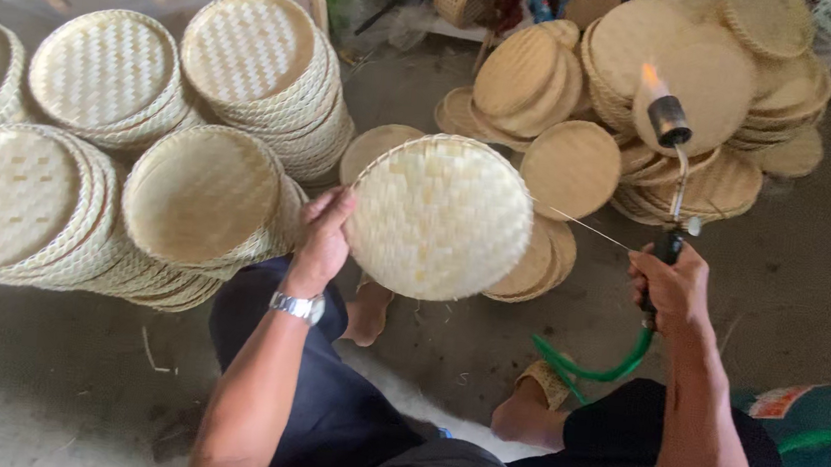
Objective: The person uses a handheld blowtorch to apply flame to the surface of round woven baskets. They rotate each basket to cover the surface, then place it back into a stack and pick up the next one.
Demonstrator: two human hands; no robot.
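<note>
My left hand (322, 238) grips the left rim of a round woven bamboo tray (440, 216), held up with its underside facing me. A thin loose bamboo strand sticks out from its right edge. My right hand (671, 286) is closed on the handle of a gas torch (672, 126), whose nozzle points up and away with a small flame burning at its tip. A green hose (609, 366) runs down from the torch handle. The torch stands to the right of the tray, apart from it.
Stacks of similar woven trays (109, 76) are piled on the left. A heap of flat round woven lids (650, 74) lies at the back right. My legs and bare feet (369, 310) rest on the concrete floor. A teal container (817, 449) sits at lower right.
</note>
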